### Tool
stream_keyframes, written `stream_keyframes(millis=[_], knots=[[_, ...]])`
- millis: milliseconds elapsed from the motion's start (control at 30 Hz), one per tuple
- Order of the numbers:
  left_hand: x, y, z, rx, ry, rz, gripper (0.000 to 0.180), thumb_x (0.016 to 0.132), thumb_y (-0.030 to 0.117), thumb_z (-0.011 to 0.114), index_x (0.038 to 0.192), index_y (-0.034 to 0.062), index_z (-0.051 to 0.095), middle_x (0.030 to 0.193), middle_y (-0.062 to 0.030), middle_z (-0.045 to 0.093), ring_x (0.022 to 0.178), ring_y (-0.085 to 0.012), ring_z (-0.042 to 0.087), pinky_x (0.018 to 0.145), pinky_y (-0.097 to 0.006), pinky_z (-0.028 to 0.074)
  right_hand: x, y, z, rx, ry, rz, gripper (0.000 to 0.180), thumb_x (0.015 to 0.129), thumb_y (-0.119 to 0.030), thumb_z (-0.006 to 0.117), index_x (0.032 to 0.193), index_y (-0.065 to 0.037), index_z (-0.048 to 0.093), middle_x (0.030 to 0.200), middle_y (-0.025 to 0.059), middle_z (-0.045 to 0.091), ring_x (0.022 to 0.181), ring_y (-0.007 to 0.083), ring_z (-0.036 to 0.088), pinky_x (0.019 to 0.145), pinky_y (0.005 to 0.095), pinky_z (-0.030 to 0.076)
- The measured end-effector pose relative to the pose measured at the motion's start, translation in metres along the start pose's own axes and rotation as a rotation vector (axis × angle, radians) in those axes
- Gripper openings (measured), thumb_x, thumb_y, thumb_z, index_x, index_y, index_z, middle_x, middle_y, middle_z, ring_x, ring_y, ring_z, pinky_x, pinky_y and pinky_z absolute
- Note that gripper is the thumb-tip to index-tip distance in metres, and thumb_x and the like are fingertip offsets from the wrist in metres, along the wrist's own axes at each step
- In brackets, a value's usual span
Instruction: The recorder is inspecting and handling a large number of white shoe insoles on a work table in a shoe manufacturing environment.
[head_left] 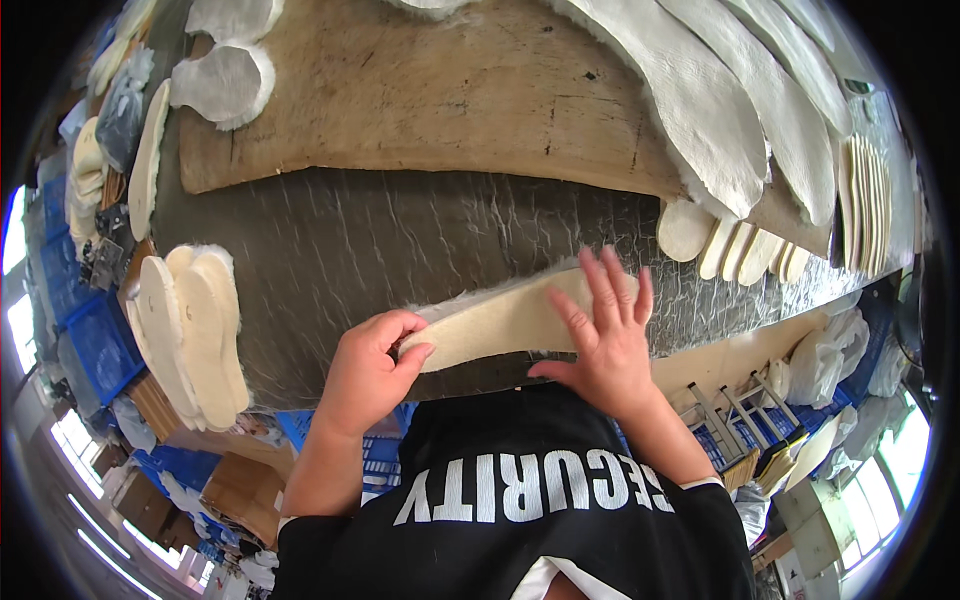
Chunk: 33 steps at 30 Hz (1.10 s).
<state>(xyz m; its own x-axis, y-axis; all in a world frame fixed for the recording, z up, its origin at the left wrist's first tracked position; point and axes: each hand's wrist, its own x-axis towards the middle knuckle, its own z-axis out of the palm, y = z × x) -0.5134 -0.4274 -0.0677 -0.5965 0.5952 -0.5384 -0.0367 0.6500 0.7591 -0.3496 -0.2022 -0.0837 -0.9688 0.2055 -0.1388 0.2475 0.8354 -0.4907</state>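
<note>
I find the insole, cream on its upper face, lying crosswise near the table's near edge, just in front of the wearer's black shirt. White fluff shows along its far side; whether that is its own backing or a second layer beneath, I cannot tell.

The left hand has the insole's left end pinched, thumb on the near side and fingers curled on the far side, nearly closed. The right hand is spread wide over the other end, fingers apart and slightly blurred, gripping nothing; I cannot confirm whether it presses or hovers.

Risks noted. Only one end is positively held, so a sideways push by the right palm could, in my judgement, swing the piece or drag it over the near edge. If there are two layers, uneven pressure could slide one off the other and leave the rims mismatched. Loose fluff could fold under and leave a ridge. The dark table has a creased cover, which might snag or print into a soft piece.

Secondary hazard: the insole pile sits at the table's left end, layers staggered; a wide sweep of the left elbow could topple it.
</note>
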Motion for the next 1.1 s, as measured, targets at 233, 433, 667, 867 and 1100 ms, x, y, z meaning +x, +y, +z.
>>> stream_keyframes(millis=[233,433,667,867,1100], knots=[[-0.006,0.013,-0.006,-0.074,-0.103,0.104,0.015,0.082,0.003,0.070,0.095,-0.0012,0.066,0.084,-0.0098,0.065,0.069,-0.0156,0.061,0.064,-0.027,0.047,0.016,-0.034,0.044,0.173,0.134,-0.451,0.057,0.072,-0.027,0.071,0.127,-0.016,0.060,0.129,0.0127,0.057,0.125,0.0309,0.051,0.109,0.0552,0.032],[0.021,-0.006,-0.002,0.241,0.076,0.303,0.020,0.085,0.008,0.067,0.102,-0.0005,0.067,0.099,-0.0114,0.065,0.093,-0.0274,0.060,0.080,-0.034,0.049,0.015,-0.036,0.052,0.261,0.273,-0.539,0.047,0.076,-0.015,0.067,0.123,-0.014,0.063,0.111,0.0084,0.062,0.108,0.0267,0.059,0.102,0.0496,0.043],[0.054,0.012,0.037,0.361,0.002,0.574,0.030,0.076,0.013,0.073,0.104,0.0032,0.068,0.102,-0.0091,0.065,0.099,-0.0279,0.057,0.090,-0.038,0.044,0.006,-0.033,0.059,0.243,0.355,-0.620,0.047,0.076,-0.016,0.064,0.122,-0.014,0.064,0.112,0.0041,0.063,0.109,0.0217,0.058,0.102,0.0457,0.042],[0.077,0.023,0.053,0.285,-0.211,0.584,0.008,0.074,0.010,0.071,0.080,0.0050,0.070,0.079,-0.0042,0.066,0.085,-0.0236,0.059,0.078,-0.037,0.045,0.001,-0.028,0.057,0.242,0.403,-0.667,0.046,0.076,-0.016,0.066,0.122,-0.015,0.064,0.109,0.0019,0.062,0.105,0.0202,0.058,0.097,0.0410,0.046],[0.085,0.030,0.069,0.339,-0.089,0.478,0.008,0.072,0.009,0.066,0.069,0.0019,0.067,0.069,-0.0097,0.063,0.071,-0.0292,0.061,0.063,-0.040,0.050,-0.007,-0.026,0.062,0.236,0.455,-0.780,0.040,0.078,-0.018,0.068,0.118,-0.018,0.067,0.107,-0.0015,0.059,0.100,0.0153,0.059,0.092,0.0353,0.047]])
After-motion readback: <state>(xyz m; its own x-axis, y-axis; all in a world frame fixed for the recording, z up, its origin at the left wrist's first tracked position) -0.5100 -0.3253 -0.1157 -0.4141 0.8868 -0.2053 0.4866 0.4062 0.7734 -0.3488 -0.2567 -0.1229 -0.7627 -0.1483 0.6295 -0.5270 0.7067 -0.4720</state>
